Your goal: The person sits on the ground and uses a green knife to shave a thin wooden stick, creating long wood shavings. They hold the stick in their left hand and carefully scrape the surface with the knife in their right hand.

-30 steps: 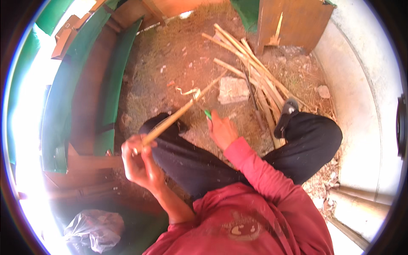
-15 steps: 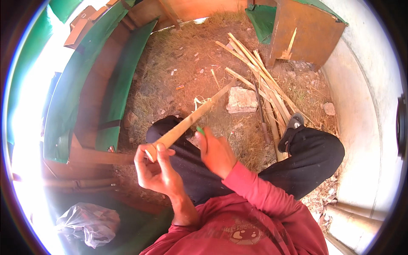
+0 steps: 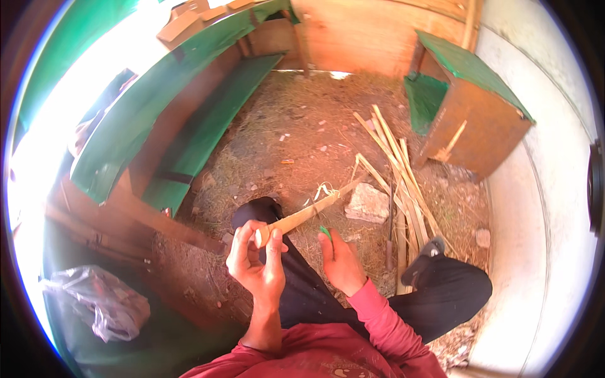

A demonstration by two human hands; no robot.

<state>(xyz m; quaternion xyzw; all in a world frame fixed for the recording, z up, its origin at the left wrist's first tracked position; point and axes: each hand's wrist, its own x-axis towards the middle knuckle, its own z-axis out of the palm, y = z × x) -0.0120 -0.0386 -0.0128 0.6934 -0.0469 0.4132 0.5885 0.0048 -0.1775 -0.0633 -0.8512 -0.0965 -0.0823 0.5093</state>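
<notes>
My left hand (image 3: pixel 257 255) pinches the near end of a pale wooden stick (image 3: pixel 296 218) between thumb and fingers. The stick slants away to the right, its far end close to a pale stone block (image 3: pixel 367 203). In my right hand (image 3: pixel 343 261) is a green-handled knife (image 3: pixel 325 232), most of its handle hidden by the fingers. Its thin blade is hard to make out beside the stick. Curled wood shavings (image 3: pixel 325 189) cling to the stick's far part.
Several split wooden strips (image 3: pixel 409 189) lie piled beyond my right foot, with a dark long-handled tool (image 3: pixel 389 242) beside them. Green-topped wooden shelving (image 3: pixel 208 120) runs along the left. A wooden cabinet (image 3: pixel 482 126) stands far right, and a plastic bag (image 3: pixel 104 302) lies near left.
The view has tilted up, so the scene sits lower. My right hand with the knife has drawn slightly back from the stick; my left hand keeps its hold.
</notes>
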